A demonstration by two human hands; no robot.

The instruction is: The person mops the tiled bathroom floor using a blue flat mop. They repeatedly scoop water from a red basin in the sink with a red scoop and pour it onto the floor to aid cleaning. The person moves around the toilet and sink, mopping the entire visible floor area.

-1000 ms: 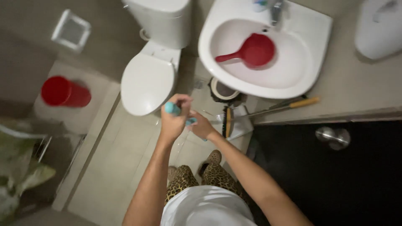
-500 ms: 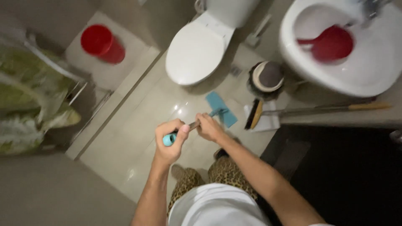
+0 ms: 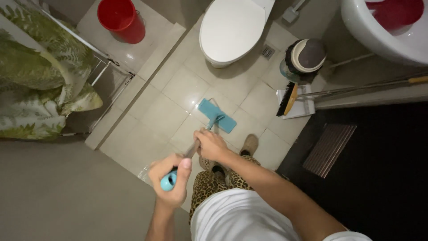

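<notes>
Home bathroom, small; white toilet (image 3: 234, 31) with lid down at top centre; white basin (image 3: 379, 33) at upper right; pale glossy floor tiles (image 3: 178, 89) with a floor drain (image 3: 267, 51) beside the toilet base; raised shower area at upper left holding a red bucket (image 3: 121, 18); leaf-print curtain (image 3: 35, 76) hangs at left; dark doormat (image 3: 329, 149) at right.
</notes>
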